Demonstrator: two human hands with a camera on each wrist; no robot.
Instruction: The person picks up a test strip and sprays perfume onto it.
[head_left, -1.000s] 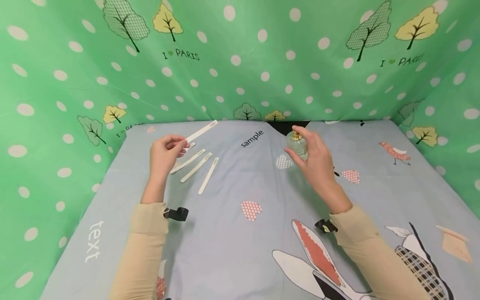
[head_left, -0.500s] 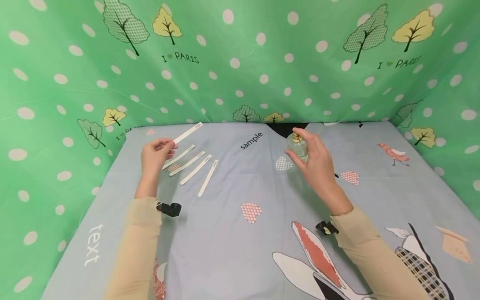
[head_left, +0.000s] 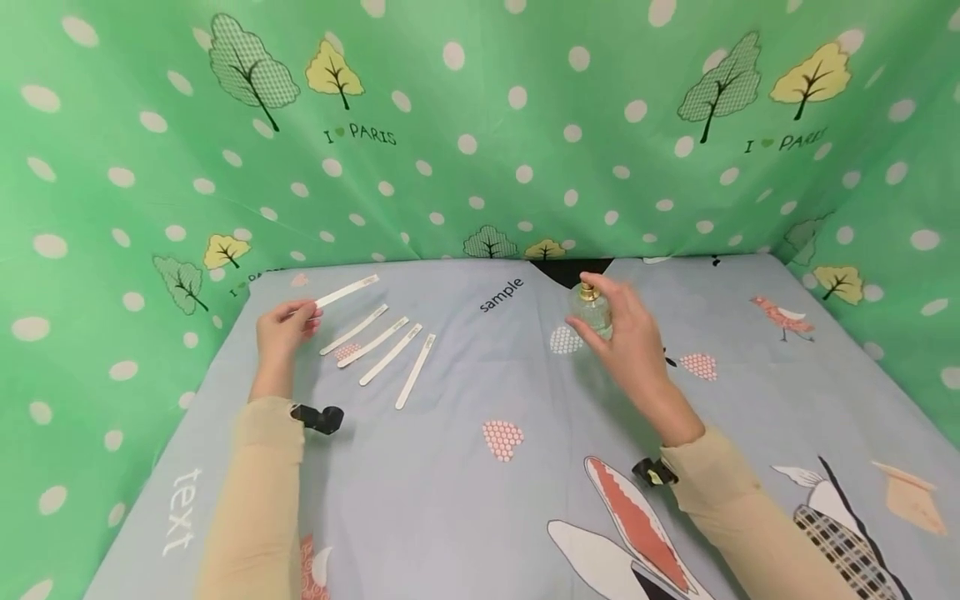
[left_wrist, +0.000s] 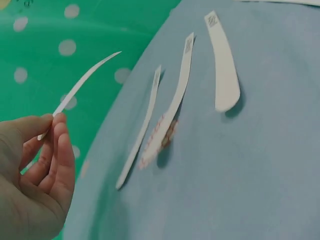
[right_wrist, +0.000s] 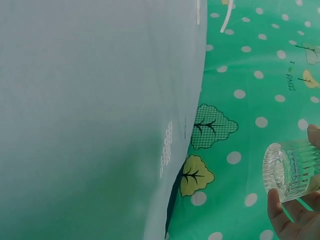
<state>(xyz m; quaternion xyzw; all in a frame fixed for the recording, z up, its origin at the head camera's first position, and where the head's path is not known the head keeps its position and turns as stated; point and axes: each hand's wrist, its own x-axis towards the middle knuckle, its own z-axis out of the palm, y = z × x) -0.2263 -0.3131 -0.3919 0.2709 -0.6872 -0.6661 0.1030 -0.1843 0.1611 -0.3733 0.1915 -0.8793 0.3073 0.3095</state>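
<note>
Head view: right hand (head_left: 633, 346) gripped the glass bottle (head_left: 591, 312); well left of the bottle, left hand (head_left: 287, 329) pinched one white strip (head_left: 347, 291), with four loose strips (head_left: 391, 357) on the cloth (head_left: 442, 500) between. Left wrist: pinched strip looked bent. Right wrist: fingertips held the bottle, ribbed base showing.

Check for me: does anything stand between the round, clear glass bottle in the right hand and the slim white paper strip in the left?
Nothing visible does: only blue-grey printed cloth shows between bottle and strip. Four similar strips lie on it, off that line.
</note>
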